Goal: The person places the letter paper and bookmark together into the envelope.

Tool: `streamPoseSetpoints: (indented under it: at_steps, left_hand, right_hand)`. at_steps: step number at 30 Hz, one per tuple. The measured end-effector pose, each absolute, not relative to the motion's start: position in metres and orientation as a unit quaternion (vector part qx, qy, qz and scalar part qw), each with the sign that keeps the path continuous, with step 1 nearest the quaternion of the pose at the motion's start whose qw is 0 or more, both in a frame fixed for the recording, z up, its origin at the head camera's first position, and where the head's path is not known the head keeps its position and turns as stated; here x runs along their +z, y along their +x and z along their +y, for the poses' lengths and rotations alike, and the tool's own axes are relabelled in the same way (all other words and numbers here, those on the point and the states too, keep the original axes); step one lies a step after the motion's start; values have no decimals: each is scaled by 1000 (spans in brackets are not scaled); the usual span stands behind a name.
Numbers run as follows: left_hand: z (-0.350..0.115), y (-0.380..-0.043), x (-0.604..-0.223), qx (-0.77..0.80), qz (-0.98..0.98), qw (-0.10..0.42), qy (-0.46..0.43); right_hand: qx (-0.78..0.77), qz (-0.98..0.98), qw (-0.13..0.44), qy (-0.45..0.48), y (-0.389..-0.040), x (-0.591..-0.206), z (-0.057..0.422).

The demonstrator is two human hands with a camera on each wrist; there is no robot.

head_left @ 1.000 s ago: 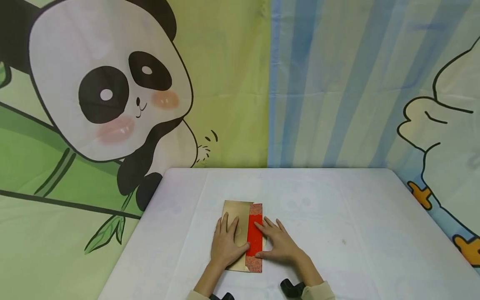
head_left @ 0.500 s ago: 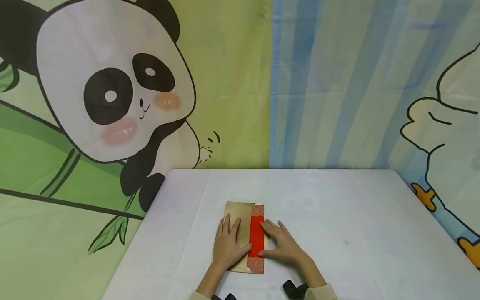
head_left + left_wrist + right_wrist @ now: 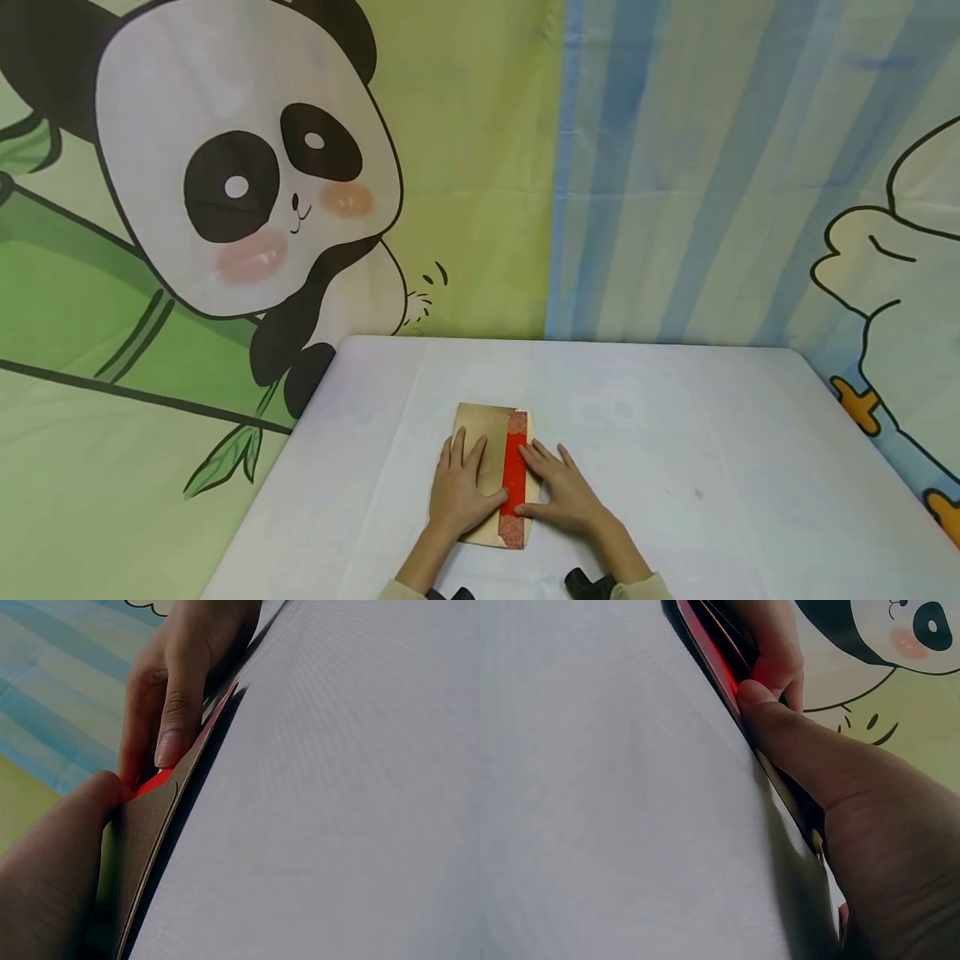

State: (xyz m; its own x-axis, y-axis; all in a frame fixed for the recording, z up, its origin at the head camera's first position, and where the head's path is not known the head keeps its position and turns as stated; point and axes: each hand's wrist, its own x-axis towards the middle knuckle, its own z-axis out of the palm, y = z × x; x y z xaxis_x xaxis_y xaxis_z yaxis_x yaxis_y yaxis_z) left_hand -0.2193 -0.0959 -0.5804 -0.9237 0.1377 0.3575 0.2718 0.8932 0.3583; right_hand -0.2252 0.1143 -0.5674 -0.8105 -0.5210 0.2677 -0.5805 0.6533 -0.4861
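Observation:
A tan paper packet [image 3: 486,425], with its folded card edge visible in the left wrist view, lies on the white table. A red strip [image 3: 514,467] with patterned ends runs lengthwise near its right side. My left hand [image 3: 456,496] rests with spread fingers on the tan part, its thumb at the strip's left edge. On the right side, my right hand [image 3: 566,496] touches the strip with fingertips and thumb, its fingers fairly straight. The right wrist view has the right thumb [image 3: 780,724] pressing near the red surface. The packet's underside is hidden.
The white table [image 3: 675,433] extends around the packet, with a small brownish mark to the right. Behind it hangs a printed curtain [image 3: 472,167] with a panda. Black wrist devices [image 3: 588,583] sit at both wrists.
The red strip looks narrower, and more tan shows along its right side. Both hands stay on the packet with little movement; the head view has shifted slightly.

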Motion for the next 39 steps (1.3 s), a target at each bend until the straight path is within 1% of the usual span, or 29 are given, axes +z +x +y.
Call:
streamPoseSetpoints:
  at_steps: [10, 17, 23, 32, 39]
  left_hand:
    - [-97, -220, -583, -222, -952, 180, -111]
    - [-97, -220, -583, -220, -955, 169, -105]
    - [-98, -219, -583, -217, -957, 160, -104]
    - [-99, -219, -583, -216, -953, 184, -109]
    - [-98, -219, -582, -218, -952, 181, -113]
  right_hand:
    - [331, -895, 57, 292, -227, -568, 115]
    - [301, -900, 33, 314, -227, -567, 115]
    - [270, -906, 31, 324, -229, -570, 108]
    - [264, -909, 37, 322, -226, -567, 99]
    - [283, -893, 24, 348, -230, -566, 107]
